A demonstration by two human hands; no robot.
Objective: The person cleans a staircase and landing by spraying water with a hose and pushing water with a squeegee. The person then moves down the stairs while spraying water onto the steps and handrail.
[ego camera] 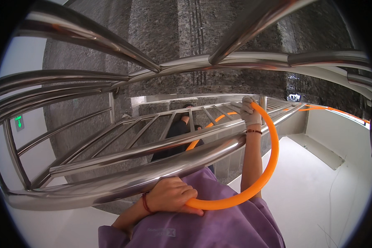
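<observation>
My left hand (173,193), bare with a red bracelet at the wrist, is closed around a thick orange hose (271,148) close to my purple shirt. From there the hose bows out to the right and up to my right hand (250,112). That hand wears a light glove, has a beaded bracelet below it and grips the hose beside the stair railing. A broad polished steel handrail (127,179) runs between my two hands. More orange hose shows through the bars, and another stretch runs off at the far right. The hose's ends cannot be made out.
Steel railings with slanting bars (142,131) cross the view, and thick tubes (93,35) arch above. Dark speckled stone steps (155,34) lie beyond them. Dark-trousered legs (173,133) show through the bars. A green lit sign (19,122) hangs on the left white wall.
</observation>
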